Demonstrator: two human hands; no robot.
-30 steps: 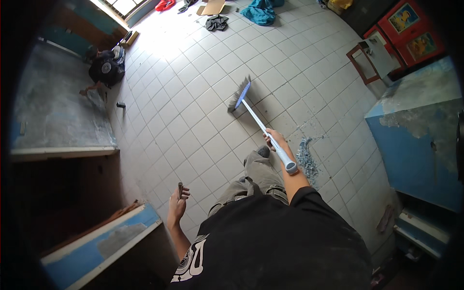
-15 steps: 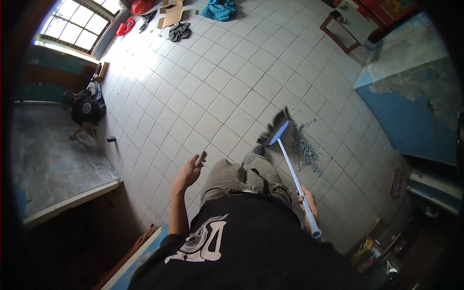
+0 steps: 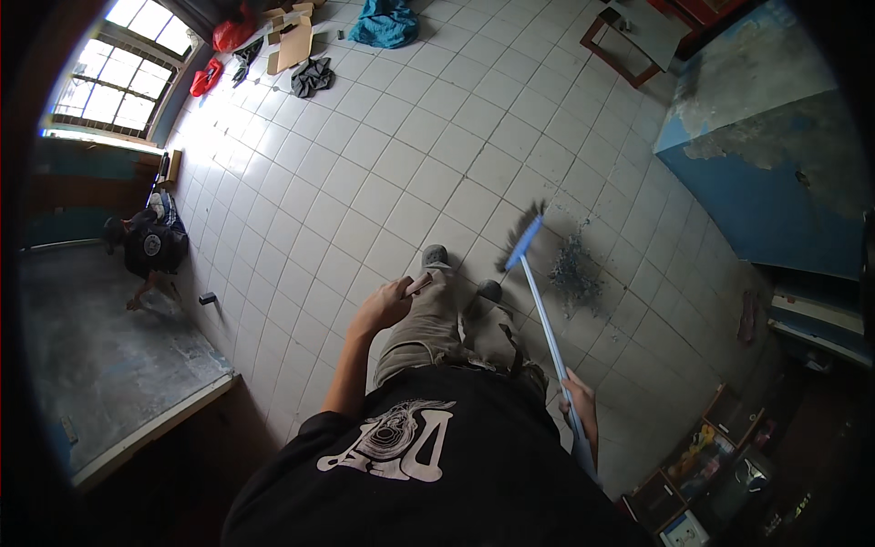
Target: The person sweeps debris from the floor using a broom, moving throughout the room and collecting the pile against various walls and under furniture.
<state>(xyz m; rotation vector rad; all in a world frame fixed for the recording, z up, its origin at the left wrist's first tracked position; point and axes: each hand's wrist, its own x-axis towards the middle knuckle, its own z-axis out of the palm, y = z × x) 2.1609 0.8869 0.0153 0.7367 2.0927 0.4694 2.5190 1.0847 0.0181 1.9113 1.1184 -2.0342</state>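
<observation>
My right hand [image 3: 581, 401] is closed around the pale blue handle of a broom [image 3: 544, 321]. The broom's blue head with dark bristles [image 3: 523, 244] rests on the tiles ahead of my feet. Just right of the bristles lies a pile of grey-blue debris [image 3: 576, 272], with crumbs scattered around it. My left hand [image 3: 387, 305], held over my left leg, is closed on a small narrow brownish object [image 3: 418, 283] whose kind I cannot make out.
At the left, a person [image 3: 150, 244] reaches over a grey slab [image 3: 100, 319]. A blue block with peeling paint [image 3: 766, 201] and a small table [image 3: 638, 36] stand right. Cardboard [image 3: 290, 44], cloths and bags lie far left; a shelf box [image 3: 702, 447] is near right.
My left hand has moved right and forward with the small object. The broom head has turned slightly more upright beside the debris. One foot has stepped forward, and the view has shifted.
</observation>
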